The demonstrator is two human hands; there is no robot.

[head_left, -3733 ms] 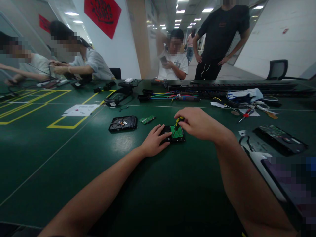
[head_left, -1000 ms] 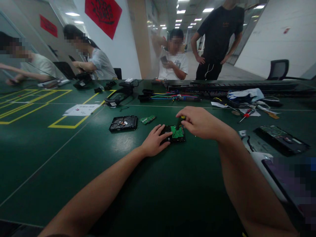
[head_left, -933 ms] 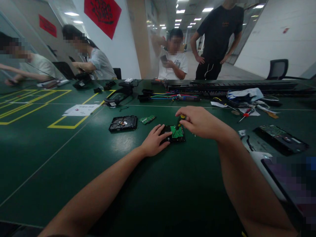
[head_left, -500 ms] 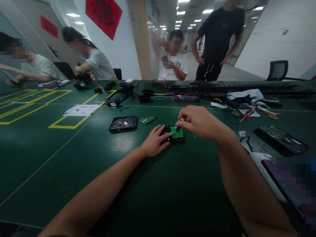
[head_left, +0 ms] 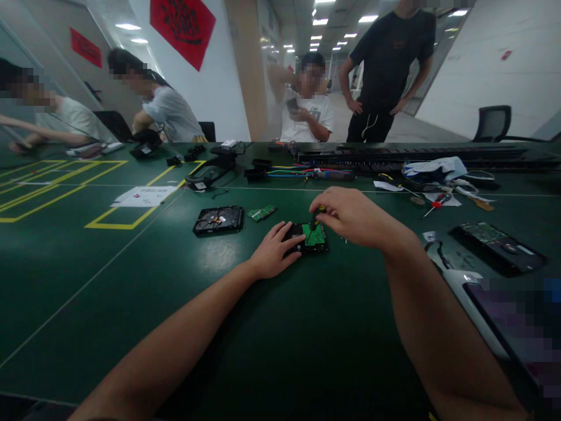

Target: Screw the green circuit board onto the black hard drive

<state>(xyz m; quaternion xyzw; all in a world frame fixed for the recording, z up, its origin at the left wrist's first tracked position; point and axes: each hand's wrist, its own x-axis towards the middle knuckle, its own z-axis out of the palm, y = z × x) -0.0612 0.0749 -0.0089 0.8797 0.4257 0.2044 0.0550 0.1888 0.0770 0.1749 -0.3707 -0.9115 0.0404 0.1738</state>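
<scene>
No wording can be made out for certain. Black brush-style characters fill the red diamond-shaped paper (head_left: 184,29) on the white column (head_left: 228,99); the smaller red paper (head_left: 86,48) to its left bears dark, unclear marks. A white sheet (head_left: 144,197) on the green table (head_left: 131,263) carries a line of blurred black characters and a red mark. The white T-shirt (head_left: 321,108) has dark printing, the black T-shirt (head_left: 394,61) faint orange lettering. A small pale label (head_left: 299,247) on the hard drive (head_left: 315,235) under the left hand (head_left: 274,254) is illegible.

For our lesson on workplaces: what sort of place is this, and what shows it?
Probably an electronics workroom: on the green table lies a hard drive with a screwdriver held over it, and a loose green circuit board nearby.
</scene>
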